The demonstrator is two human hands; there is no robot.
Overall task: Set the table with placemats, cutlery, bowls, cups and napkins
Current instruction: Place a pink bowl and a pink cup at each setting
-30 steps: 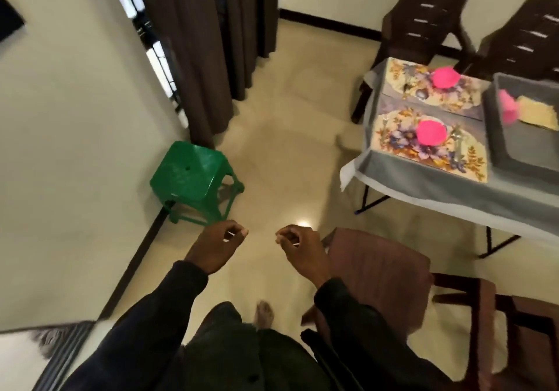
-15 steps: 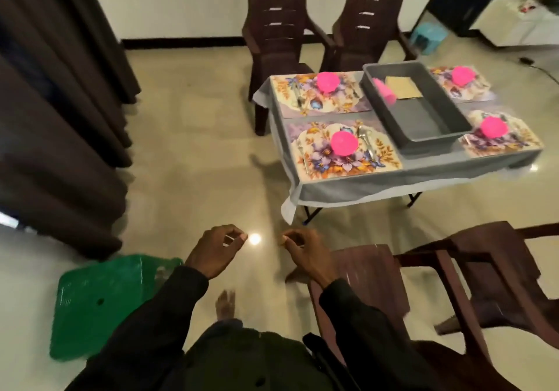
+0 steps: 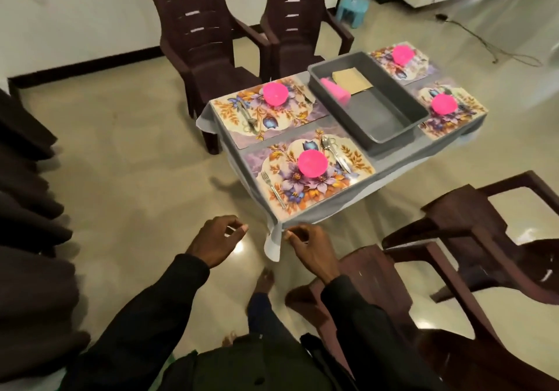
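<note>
— Where am I?

— In a tiled room, at the near corner of the table [image 3: 317, 212]. It has a grey cloth over it and dark chairs [image 3: 199, 42] on both sides. Your grip first: your left hand [image 3: 219, 239] and right hand [image 3: 308, 245] are both drawn together, fingers curled in toward the thumb. I see nothing held in either. Both are raised side by side in front of you, above the floor [image 3: 136, 178], with dark sleeves down to the wrists. The right one is just beside the hanging cloth corner [image 3: 272, 247].

— And the setting?

— Well along, I'd judge. Four placemats [image 3: 360, 165] lie flat, two on each side of the grey tray [image 3: 390, 138], and each carries a pink bowl [image 3: 312, 163] at its middle. On the nearest mat a fork [image 3: 273, 189] lies left of the bowl and a spoon and knife [image 3: 332, 151] lie right of it. The mat behind it has cutlery too. The two far mats are too blurred for me to vouch for theirs.

— What's left?

— Cups and napkins, since no mat shows either. At the tray's far end lies a yellowish stack [image 3: 352, 80], which I take for the napkins. Touching it is a pink roll [image 3: 335, 89] that I take for stacked cups. To fetch them you'd step closer, reach over the near mats to the tray, and open your grip on the way.
</note>
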